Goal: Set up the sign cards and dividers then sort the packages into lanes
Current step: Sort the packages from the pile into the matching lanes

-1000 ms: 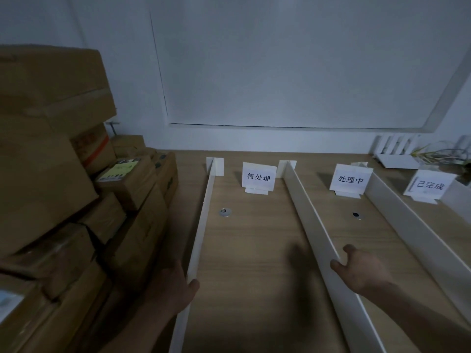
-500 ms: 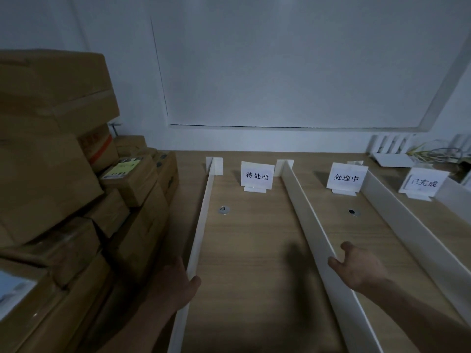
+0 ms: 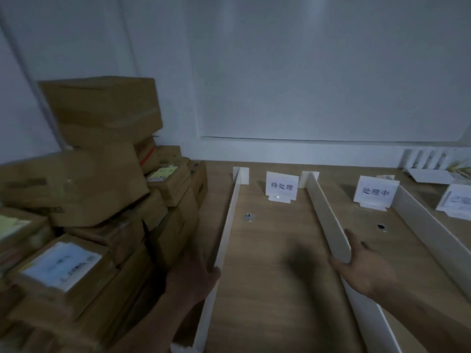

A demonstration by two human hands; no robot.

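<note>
White left divider (image 3: 226,225) and middle divider (image 3: 323,215), one in each hand, being squared into lanes on the bench (image 3: 275,296).
My left hand (image 3: 193,276) grips its divider, thumb hooked over the top edge; my right hand (image 3: 364,266) pinches the other, thumb on one face, fingers loosely spread behind. Both are thin, upright strips that I judge tip easily, so I'd slide them low, parallel, straight towards the sign cards (image 3: 281,186) ahead. Packages (image 3: 102,179) are stacked just left of my left hand.
</note>
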